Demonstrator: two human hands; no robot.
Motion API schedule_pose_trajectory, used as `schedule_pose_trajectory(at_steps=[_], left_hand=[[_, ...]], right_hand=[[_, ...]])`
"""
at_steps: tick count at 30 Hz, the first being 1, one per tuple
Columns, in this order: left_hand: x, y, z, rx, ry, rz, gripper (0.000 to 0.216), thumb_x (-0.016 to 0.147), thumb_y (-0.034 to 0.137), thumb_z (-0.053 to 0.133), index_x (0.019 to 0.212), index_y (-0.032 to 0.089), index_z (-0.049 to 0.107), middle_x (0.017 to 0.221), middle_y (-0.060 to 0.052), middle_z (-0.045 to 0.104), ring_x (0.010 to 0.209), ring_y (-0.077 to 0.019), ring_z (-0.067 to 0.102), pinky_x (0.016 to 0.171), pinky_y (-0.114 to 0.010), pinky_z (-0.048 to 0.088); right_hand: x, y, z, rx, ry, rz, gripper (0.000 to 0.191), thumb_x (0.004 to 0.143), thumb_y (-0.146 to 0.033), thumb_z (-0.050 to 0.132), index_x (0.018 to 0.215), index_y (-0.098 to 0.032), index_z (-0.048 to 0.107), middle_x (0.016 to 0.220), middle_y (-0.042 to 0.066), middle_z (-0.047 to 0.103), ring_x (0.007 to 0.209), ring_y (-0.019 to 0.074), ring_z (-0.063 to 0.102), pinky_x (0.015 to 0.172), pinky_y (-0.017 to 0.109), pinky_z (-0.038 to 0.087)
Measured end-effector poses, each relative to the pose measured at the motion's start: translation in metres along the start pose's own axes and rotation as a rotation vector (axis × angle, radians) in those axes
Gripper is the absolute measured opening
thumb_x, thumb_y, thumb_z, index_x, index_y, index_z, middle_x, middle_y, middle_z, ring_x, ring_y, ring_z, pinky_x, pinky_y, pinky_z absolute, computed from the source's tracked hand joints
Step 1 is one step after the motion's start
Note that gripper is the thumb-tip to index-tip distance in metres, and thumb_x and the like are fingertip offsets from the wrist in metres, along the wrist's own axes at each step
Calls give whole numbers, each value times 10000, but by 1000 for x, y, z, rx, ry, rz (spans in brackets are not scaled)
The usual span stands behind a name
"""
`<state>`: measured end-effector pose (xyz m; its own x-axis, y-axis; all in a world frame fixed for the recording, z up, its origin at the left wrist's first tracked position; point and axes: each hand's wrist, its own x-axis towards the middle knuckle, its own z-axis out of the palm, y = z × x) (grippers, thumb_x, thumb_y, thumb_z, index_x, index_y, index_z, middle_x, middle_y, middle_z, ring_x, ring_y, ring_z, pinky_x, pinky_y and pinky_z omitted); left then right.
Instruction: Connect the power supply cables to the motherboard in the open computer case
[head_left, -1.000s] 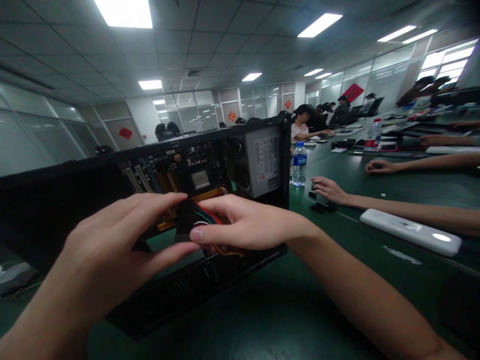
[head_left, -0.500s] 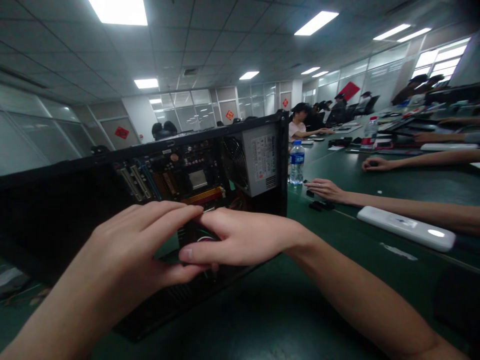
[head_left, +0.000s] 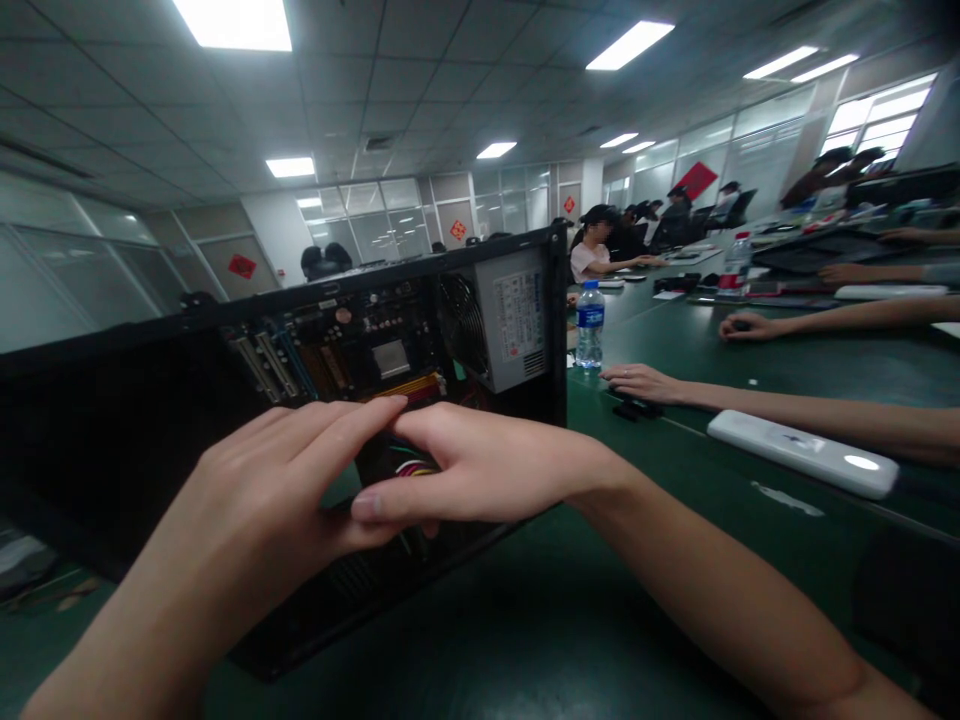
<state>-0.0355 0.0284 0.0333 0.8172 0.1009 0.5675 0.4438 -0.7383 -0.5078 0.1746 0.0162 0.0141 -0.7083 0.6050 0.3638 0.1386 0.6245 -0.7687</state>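
A black computer case [head_left: 360, 285] stands on the table in front of me with its side off. Inside show a motherboard [head_left: 352, 350], a processor's metal lid [head_left: 391, 358] and a silver power supply [head_left: 517, 318]. Both my hands meet before the lower middle of the opening. My left hand [head_left: 277, 480] is curled, fingers over and thumb below. Overlapping it, my right hand [head_left: 480, 465] bends inward, its thumb lying across the left thumb and its other fingers mostly hidden. Coloured wires [head_left: 412, 468] run between the hands. Whatever the fingertips grip is hidden.
To the right of the case stands a blue-capped water bottle [head_left: 590, 328]. A co-worker's hand [head_left: 641, 382] rests near small black parts [head_left: 634, 410]. A long white device [head_left: 802, 453] lies on the green table [head_left: 675, 560]. Another bottle [head_left: 738, 265] and several people are farther back.
Both hands have shifted slightly and the right has tilted a little, showing more of the coloured wires. The view has moved slightly.
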Motion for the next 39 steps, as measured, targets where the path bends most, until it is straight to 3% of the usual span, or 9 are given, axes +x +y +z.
schedule_pose_trajectory(at_steps=[6,9,11,14,18,21,25,32,39], left_hand=[[-2,-6,4,34,33,-62,441,938,561,485,1182,202,561,1055,-99,697,916,-257,691,771,-382,565],[-5,-11,10,15,16,-108,422,925,534,527,1222,235,552,1068,-81,698,931,-250,696,790,-373,577],[-7,-14,12,-20,15,-117,418,921,520,544,1229,237,555,1068,-77,695,929,-240,697,808,-364,582],[-10,-19,11,-29,51,-123,444,910,544,553,1208,215,573,1054,-83,690,901,-222,696,804,-341,589],[-16,-28,12,-38,62,-149,518,897,593,540,1230,198,577,1072,-95,693,903,-230,704,819,-351,599],[-23,-37,19,-90,29,-187,541,910,595,515,1282,206,573,1139,-97,704,960,-243,713,847,-365,602],[-27,-45,32,-170,-31,-223,541,918,588,513,1286,200,591,1170,-84,721,974,-232,724,833,-334,607],[-25,-43,51,-140,-45,-351,495,919,574,511,1209,196,646,1138,-117,730,962,-285,725,806,-403,604],[-17,-35,69,-191,-5,-323,257,919,287,557,1127,186,670,1103,-102,732,966,-248,713,840,-357,583]], right_hand=[[8,13,0,119,18,-15,312,981,-432,518,1006,-129,587,741,-25,580,656,97,577,625,211,480],[16,29,-7,47,199,-59,348,1040,-403,377,1003,-130,589,840,8,624,764,109,603,716,227,500],[21,39,-13,-97,325,-104,314,1052,-309,340,1070,-121,591,937,39,652,847,119,618,791,247,504],[22,50,-19,-421,373,-226,298,1015,-186,401,1274,-97,518,1086,91,658,981,152,629,899,302,501],[20,57,-17,-829,413,-421,408,1018,-220,435,1425,-188,440,1383,118,519,1237,189,520,988,354,489],[22,61,-12,-1041,462,-588,328,1032,-212,409,1319,-245,563,1380,79,521,1282,178,468,1017,351,478],[28,70,-8,-1215,504,-730,243,1016,-186,453,1132,-176,667,1202,91,614,1161,183,523,938,314,505],[29,79,-9,-1331,502,-540,299,1036,-202,394,1138,-181,674,1120,84,650,1005,185,571,766,291,515],[27,73,-3,-1237,408,-178,297,1026,-176,391,1190,-165,639,1191,115,612,1049,220,587,802,332,528]])
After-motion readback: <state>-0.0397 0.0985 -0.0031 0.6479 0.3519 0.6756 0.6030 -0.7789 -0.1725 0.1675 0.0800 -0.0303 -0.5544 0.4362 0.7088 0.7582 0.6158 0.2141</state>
